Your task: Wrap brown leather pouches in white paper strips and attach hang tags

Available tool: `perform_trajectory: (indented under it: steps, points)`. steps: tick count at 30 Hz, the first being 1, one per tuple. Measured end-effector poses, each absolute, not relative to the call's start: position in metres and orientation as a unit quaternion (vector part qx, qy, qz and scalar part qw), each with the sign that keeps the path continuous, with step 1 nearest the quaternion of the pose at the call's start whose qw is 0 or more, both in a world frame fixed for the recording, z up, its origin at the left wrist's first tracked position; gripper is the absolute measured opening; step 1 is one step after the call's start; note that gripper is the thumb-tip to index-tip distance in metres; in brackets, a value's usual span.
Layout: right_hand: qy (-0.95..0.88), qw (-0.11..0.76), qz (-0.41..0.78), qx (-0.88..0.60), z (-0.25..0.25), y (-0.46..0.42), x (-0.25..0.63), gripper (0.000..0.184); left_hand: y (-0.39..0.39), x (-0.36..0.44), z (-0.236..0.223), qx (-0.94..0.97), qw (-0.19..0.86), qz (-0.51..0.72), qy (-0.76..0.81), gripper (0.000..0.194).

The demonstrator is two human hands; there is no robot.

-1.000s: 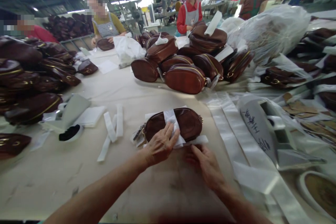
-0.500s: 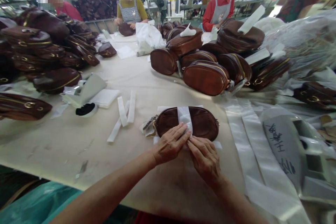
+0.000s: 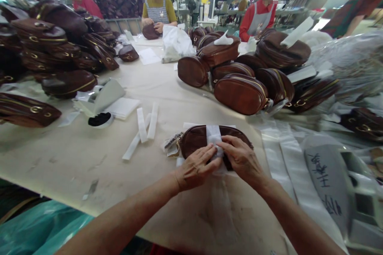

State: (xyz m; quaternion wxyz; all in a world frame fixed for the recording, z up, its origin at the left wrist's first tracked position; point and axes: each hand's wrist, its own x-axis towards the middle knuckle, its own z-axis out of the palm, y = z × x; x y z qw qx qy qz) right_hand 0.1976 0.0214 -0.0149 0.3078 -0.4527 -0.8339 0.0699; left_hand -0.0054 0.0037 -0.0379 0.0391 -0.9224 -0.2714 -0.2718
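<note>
A small brown leather bag (image 3: pixel 196 143) lies on the beige table (image 3: pixel 89 155) in front of me, on a white sheet. A white paper strip (image 3: pixel 214 135) is wrapped over its middle. My left hand (image 3: pixel 194 169) presses its fingers on the strip at the bag's near side. My right hand (image 3: pixel 242 159) lies over the bag's right half, its fingers pinching the strip beside the left hand's fingertips.
Piles of brown bags (image 3: pixel 245 75) stand behind and at the left (image 3: pixel 54 48). Loose white strips (image 3: pixel 143 127) and a tape dispenser (image 3: pixel 100 95) lie left of the bag. White sheets and a plastic bag with writing (image 3: pixel 323 171) lie at right. Three people work across the table.
My right hand has moved from the table's near side up onto the bag and joined the left hand on the strip. The view has shifted left and down.
</note>
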Motion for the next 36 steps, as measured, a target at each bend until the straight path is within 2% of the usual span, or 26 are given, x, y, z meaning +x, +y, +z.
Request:
perform_trajectory:
  steps: [5, 13, 17, 22, 29, 36]
  points:
    - [-0.866, 0.283, 0.071, -0.407, -0.016, 0.031, 0.204, 0.038, 0.004, -0.005, -0.035, -0.92, 0.035, -0.281, -0.27, 0.03]
    - [-0.852, 0.279, 0.159, -0.413, -0.008, 0.032, 0.205, 0.028, 0.003, -0.005, -0.033, -0.92, 0.043, -0.259, -0.29, 0.028]
    - [-0.841, 0.304, 0.163, -0.418, -0.011, 0.03, 0.202, 0.029, 0.003, -0.005, -0.033, -0.921, 0.04, -0.25, -0.296, 0.03]
    - [-0.826, 0.355, 0.142, -0.414, -0.014, 0.026, 0.198, 0.023, 0.003, -0.003, -0.031, -0.909, 0.05, -0.299, -0.285, 0.028]
    - [-0.838, 0.409, 0.117, -0.342, -0.006, 0.014, 0.194, 0.02, 0.003, -0.001, -0.036, -0.895, 0.023, -0.353, -0.273, 0.026]
    - [-0.859, 0.404, 0.104, -0.298, -0.012, 0.007, 0.197, 0.025, 0.004, 0.001, -0.035, -0.882, -0.003, -0.387, -0.27, 0.031]
